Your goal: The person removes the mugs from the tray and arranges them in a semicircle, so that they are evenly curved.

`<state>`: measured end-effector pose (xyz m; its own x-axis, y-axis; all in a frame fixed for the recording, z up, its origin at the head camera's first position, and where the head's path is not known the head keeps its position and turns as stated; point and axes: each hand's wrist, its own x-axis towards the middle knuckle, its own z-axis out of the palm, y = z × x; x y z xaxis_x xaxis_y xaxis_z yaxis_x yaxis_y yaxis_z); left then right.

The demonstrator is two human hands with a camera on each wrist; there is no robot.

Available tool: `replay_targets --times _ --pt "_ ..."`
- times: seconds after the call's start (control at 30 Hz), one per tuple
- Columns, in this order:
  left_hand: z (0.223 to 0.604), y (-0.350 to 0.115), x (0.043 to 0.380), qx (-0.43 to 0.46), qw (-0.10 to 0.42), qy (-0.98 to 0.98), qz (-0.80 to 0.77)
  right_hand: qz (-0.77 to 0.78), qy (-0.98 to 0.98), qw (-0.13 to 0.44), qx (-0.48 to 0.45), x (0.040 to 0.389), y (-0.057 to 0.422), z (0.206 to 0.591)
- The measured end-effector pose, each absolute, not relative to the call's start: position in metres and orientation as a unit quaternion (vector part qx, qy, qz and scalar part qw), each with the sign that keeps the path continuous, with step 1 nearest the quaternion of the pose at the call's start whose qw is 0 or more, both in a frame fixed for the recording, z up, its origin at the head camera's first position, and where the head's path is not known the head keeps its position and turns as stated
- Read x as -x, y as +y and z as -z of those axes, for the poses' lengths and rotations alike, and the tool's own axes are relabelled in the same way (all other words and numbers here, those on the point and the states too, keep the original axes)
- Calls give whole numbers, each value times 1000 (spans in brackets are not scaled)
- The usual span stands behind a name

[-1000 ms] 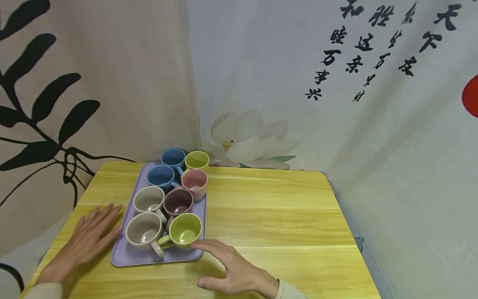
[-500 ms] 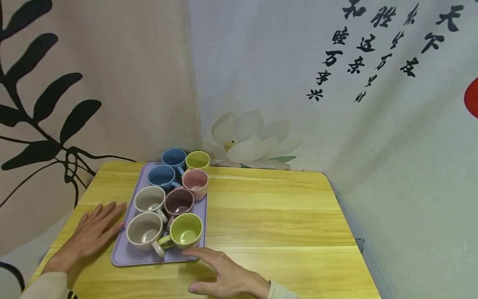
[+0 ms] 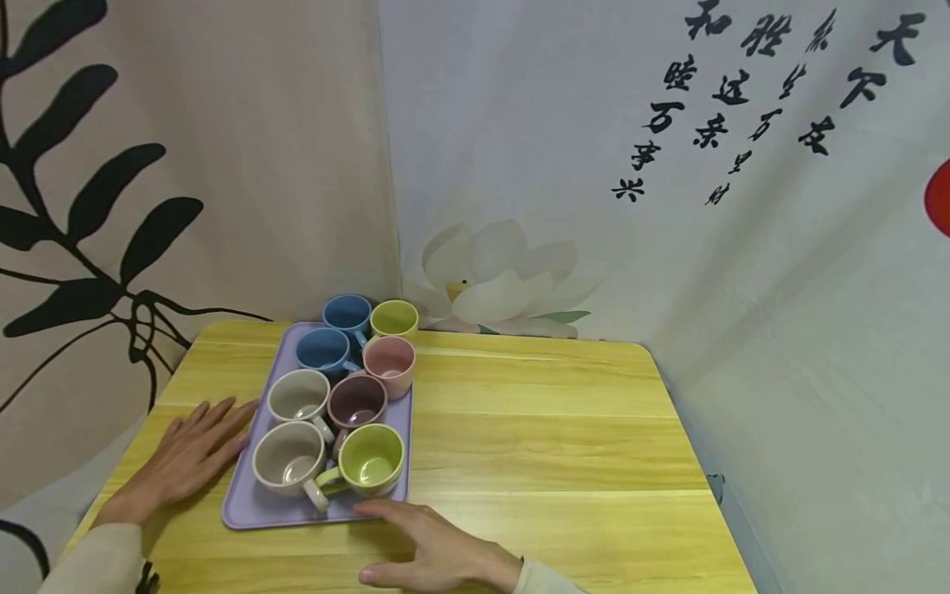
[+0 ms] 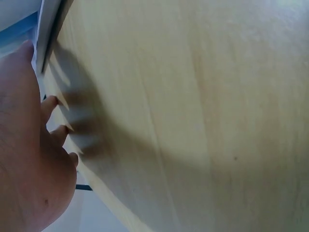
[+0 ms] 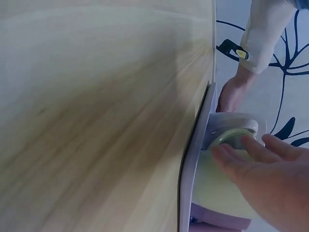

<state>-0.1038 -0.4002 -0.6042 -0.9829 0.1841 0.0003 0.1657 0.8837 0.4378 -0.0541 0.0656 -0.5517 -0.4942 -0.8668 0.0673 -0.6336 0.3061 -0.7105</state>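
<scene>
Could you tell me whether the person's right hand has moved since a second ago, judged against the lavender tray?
Yes. The right hand has slid left along the tray's near edge, its fingertips now before the green mug rather than off the tray's right corner.

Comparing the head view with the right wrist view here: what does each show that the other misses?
Only the head view shows the full set of eight mugs on the purple tray, including the two blue mugs at the back, plus the wall hangings and the whole table.

Only the right wrist view shows, close up, the right hand's fingers against the near green mug, seen from the side.

Both show the tray's edge, the near green mug, the right hand, the wooden tabletop and the left hand beside the tray.
</scene>
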Motion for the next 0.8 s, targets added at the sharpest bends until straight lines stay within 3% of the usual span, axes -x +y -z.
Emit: replay_targets --times 0.8 --pt "608 -399 108 -84 40 971 -219 329 811 193 444 52 26 556"
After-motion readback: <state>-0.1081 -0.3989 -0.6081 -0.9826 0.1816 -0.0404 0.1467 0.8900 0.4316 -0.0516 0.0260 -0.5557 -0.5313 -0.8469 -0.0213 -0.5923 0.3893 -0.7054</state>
